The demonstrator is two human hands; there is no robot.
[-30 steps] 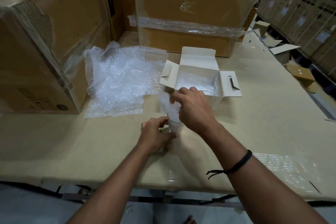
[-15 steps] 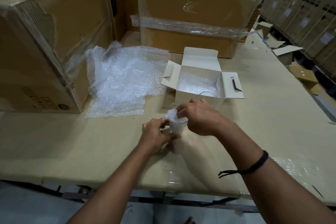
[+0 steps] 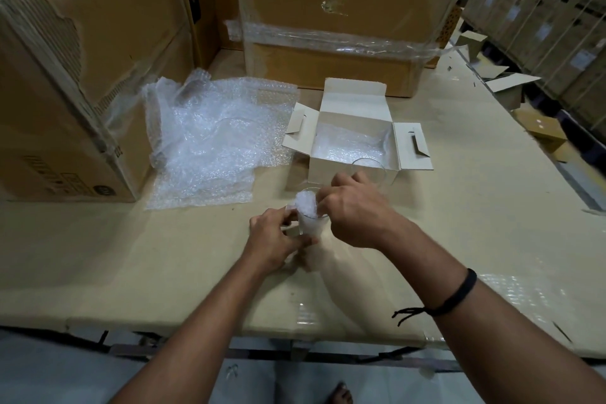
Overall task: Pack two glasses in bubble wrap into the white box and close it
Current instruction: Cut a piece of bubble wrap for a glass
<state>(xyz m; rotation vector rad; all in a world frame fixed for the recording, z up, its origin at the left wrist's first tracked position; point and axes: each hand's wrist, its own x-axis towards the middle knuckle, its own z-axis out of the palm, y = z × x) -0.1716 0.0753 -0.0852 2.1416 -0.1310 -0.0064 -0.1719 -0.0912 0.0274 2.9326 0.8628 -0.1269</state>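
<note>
More wrap [image 3: 306,207] in glass [image 3: 311,229], prob deeper

Plain white folding cardboard box [image 3: 355,102], clear dot-textured bubble-wrap sheet [image 3: 210,147], brown taped corrugated carton [image 3: 344,0], beige cardboard tabletop [image 3: 131,256], black wrist cord [image 3: 459,293].

Looks like a storeroom – a tan table [image 3: 131,256] takes up most of the view, with a grey floor [image 3: 49,371] showing under its near edge. A big torn carton [image 3: 65,75] sits on the left of the table, and a taped carton [image 3: 344,10] stands at the back with a clear tape band [image 3: 328,39] round it. Stacked cartons [image 3: 541,10] fill the right side – a few small boxes [image 3: 505,82] lie open near them. Light is dim and flat.
</note>
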